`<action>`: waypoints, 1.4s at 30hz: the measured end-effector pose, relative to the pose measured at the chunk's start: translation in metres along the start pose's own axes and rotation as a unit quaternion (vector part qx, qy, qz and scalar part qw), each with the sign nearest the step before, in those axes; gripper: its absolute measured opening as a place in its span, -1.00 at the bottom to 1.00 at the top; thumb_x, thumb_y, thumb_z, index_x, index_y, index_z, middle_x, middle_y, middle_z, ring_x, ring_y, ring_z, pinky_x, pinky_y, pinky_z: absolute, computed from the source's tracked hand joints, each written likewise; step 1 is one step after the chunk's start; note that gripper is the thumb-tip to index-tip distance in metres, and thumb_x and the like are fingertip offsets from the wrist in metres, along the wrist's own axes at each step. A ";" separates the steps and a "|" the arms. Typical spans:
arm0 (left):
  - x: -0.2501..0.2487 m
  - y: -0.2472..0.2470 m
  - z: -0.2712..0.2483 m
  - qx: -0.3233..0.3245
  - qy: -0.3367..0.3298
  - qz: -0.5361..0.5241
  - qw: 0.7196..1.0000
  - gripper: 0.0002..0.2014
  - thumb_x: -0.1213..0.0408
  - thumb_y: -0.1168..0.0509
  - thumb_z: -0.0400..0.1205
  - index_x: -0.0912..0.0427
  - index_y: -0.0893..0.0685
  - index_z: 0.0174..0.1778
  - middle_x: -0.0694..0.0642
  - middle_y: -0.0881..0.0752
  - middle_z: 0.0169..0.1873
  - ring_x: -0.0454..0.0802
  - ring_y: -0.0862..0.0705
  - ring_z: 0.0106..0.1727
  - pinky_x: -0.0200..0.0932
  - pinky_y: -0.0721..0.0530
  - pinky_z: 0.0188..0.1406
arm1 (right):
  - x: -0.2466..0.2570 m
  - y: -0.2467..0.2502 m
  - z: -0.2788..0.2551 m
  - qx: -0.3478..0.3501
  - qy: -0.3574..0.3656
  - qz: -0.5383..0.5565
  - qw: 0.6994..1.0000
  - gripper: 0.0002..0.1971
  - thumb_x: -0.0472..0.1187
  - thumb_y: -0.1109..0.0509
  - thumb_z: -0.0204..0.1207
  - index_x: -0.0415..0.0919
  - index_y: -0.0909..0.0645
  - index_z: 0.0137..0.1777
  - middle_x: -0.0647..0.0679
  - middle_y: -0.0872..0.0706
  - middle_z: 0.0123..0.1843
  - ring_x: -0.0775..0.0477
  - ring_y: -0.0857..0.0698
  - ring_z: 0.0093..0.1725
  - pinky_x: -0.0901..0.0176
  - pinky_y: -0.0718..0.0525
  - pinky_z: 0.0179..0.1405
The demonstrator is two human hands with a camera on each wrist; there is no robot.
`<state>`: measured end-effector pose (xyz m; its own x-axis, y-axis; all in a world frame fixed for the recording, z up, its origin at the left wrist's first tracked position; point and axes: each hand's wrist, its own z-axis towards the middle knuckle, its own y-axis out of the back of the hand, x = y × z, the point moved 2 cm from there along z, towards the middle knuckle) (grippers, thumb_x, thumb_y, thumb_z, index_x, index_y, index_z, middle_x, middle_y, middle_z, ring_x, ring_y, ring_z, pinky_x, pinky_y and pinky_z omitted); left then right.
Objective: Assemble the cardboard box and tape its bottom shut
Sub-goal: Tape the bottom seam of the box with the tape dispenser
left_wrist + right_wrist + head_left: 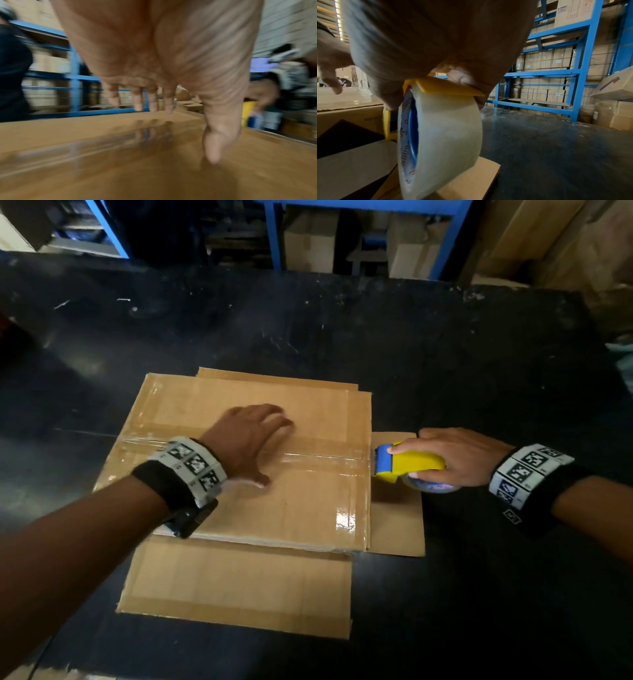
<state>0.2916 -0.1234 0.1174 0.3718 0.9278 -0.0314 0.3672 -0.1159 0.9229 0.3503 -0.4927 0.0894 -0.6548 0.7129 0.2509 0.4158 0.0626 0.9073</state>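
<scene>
A brown cardboard box [301, 508] sits bottom-up on the black table [479, 371], its closed flaps crossed by a shiny strip of clear tape [325, 457] along the centre seam. My left hand [250, 436] lies flat on the box top with fingers spread; the fingers [152, 102] touch the cardboard [85, 135]. My right hand [455, 457] grips a yellow and blue tape dispenser [407, 460] at the box's right edge, over a splayed side flap [397, 525]. The roll of clear tape [447, 135] hangs under the yellow frame [443, 88].
The box's lower flaps [239, 587] lie spread on the table toward me and to the right. Blue metal shelving [573, 75] stacked with cartons stands beyond the table. A person in dark clothes [13, 75] is at the left in the left wrist view.
</scene>
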 end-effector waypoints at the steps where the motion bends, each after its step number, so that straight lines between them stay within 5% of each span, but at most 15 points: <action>1: -0.019 0.002 0.003 -0.020 -0.052 -0.004 0.998 0.04 -0.19 -0.62 0.34 -0.11 -0.25 0.70 0.05 -0.29 0.71 0.13 -0.33 0.69 0.23 -0.36 0.67 | -0.001 0.000 0.002 0.002 -0.003 0.011 1.000 -0.46 0.25 -0.36 0.55 0.35 -0.37 0.52 0.25 -0.45 0.02 0.27 -0.52 -0.14 0.47 -0.33 -0.19; 5: -0.096 0.001 0.027 -0.046 -0.200 -0.038 0.978 -0.25 -0.06 -0.49 0.55 -0.05 -0.39 0.66 0.02 -0.37 0.69 0.06 -0.34 0.69 0.14 -0.36 0.69 | -0.006 -0.018 0.001 0.057 0.000 0.010 0.998 -0.55 0.21 -0.40 0.54 0.34 -0.48 0.42 0.16 -0.58 0.05 0.22 -0.55 -0.08 0.29 -0.45 -0.09; 10: -0.126 -0.011 0.063 -0.010 -0.251 0.055 0.966 -0.40 -0.20 -0.25 0.66 -0.01 -0.51 0.59 0.03 -0.49 0.63 0.09 -0.26 0.75 0.19 -0.22 0.72 | -0.011 -0.055 -0.029 0.036 -0.062 0.094 0.993 -0.51 0.29 -0.39 0.49 0.41 -0.44 0.42 0.15 -0.63 0.08 0.15 -0.64 0.01 0.18 -0.60 0.01; 13: -0.130 -0.007 0.071 -0.022 -0.248 0.088 0.964 -0.43 -0.24 -0.14 0.67 -0.06 -0.55 0.54 0.03 -0.61 0.51 0.09 -0.42 0.61 0.16 -0.21 0.68 | -0.003 -0.065 -0.054 -0.032 -0.112 0.139 0.983 -0.45 0.25 -0.43 0.49 0.43 -0.41 0.48 0.14 -0.61 0.06 0.15 -0.64 -0.03 0.28 -0.56 -0.08; 15: -0.135 -0.002 0.076 -0.016 -0.234 0.066 0.970 -0.46 -0.21 -0.13 0.68 -0.09 -0.53 0.54 0.02 -0.65 0.46 0.08 -0.47 0.56 0.16 -0.20 0.68 | 0.008 -0.066 -0.072 -0.114 -0.133 0.188 0.967 -0.43 0.20 -0.45 0.49 0.39 -0.42 0.51 0.10 -0.61 0.07 0.11 -0.66 -0.02 0.17 -0.64 -0.02; 18: -0.142 0.011 0.078 -0.023 -0.193 -0.136 0.971 -0.48 -0.08 -0.18 0.61 -0.08 -0.56 0.52 0.00 -0.73 0.36 0.07 -0.61 0.45 0.14 -0.39 0.60 | 0.033 -0.061 -0.094 -0.270 -0.163 0.253 0.915 -0.39 0.22 -0.44 0.45 0.32 -0.45 0.53 0.03 -0.62 0.07 0.07 -0.68 0.01 0.08 -0.68 0.04; 22: -0.146 0.029 0.082 -0.040 -0.110 -0.478 0.871 -0.60 0.07 -0.27 0.59 0.01 -0.70 0.35 0.05 -0.83 0.14 -0.03 -0.79 0.18 0.06 -0.69 0.35 | 0.075 -0.049 -0.106 -0.427 -0.204 0.253 0.844 -0.36 0.23 -0.43 0.44 0.24 -0.49 0.55 0.01 -0.56 -0.03 0.06 -0.64 -0.11 0.20 -0.63 -0.11; 25: -0.157 0.046 0.077 0.007 -0.092 -0.602 0.793 -0.65 0.21 -0.25 0.62 0.02 -0.69 0.32 0.10 -0.79 0.09 -0.05 -0.77 0.07 -0.11 -0.74 0.15 | 0.104 -0.044 -0.106 -0.483 -0.225 0.241 0.811 -0.36 0.18 -0.43 0.45 0.22 -0.48 0.57 0.01 -0.49 -0.07 0.09 -0.57 -0.17 0.27 -0.57 -0.16; 30: -0.158 0.067 0.059 0.028 -0.103 -0.648 0.754 -0.68 0.45 -0.15 0.78 0.19 -0.68 0.39 0.13 -0.78 -0.02 -0.07 -0.75 -0.07 -0.28 -0.73 -0.09 | 0.146 -0.043 -0.107 -0.549 -0.246 0.245 0.761 -0.36 0.09 -0.49 0.48 0.13 -0.49 0.58 0.03 -0.47 -0.05 0.07 -0.60 -0.17 0.26 -0.60 -0.21; 34: -0.146 0.079 0.044 0.041 -0.133 -0.638 0.758 -0.67 0.49 -0.28 0.74 0.23 -0.66 0.42 0.25 -0.80 0.04 -0.03 -0.80 0.01 -0.22 -0.80 -0.02 | 0.172 -0.042 -0.110 -0.577 -0.244 0.247 0.739 -0.35 0.02 -0.57 0.48 0.09 -0.51 0.58 0.03 -0.48 -0.04 0.05 -0.62 -0.18 0.24 -0.61 -0.27; 38: -0.134 0.087 0.031 0.026 -0.153 -0.640 0.752 -0.59 0.57 -0.39 0.64 0.36 -0.63 0.43 0.14 -0.87 -0.15 -0.16 -0.86 -0.17 -0.29 -0.78 -0.23 | 0.194 -0.033 -0.107 -0.591 -0.244 0.246 0.729 -0.36 0.07 -0.55 0.48 0.08 -0.52 0.57 0.07 -0.47 -0.04 0.10 -0.62 -0.17 0.45 -0.53 -0.23; 42: -0.121 0.090 0.027 -0.001 -0.157 -0.605 0.781 -0.67 0.53 -0.45 0.61 0.20 -0.73 0.28 0.21 -0.88 -0.14 -0.07 -0.87 -0.13 -0.21 -0.79 -0.17 | 0.209 -0.025 -0.098 -0.590 -0.257 0.255 0.722 -0.37 0.16 -0.49 0.49 0.17 -0.49 0.58 0.09 -0.48 -0.03 0.12 -0.63 -0.16 0.29 -0.63 -0.25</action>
<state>0.3029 -0.2560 0.1935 -0.0556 0.2263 -0.9725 0.6104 0.7785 0.1463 0.1411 -0.4133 0.1518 -0.1591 0.6169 0.7708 -0.5056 -0.7215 0.4731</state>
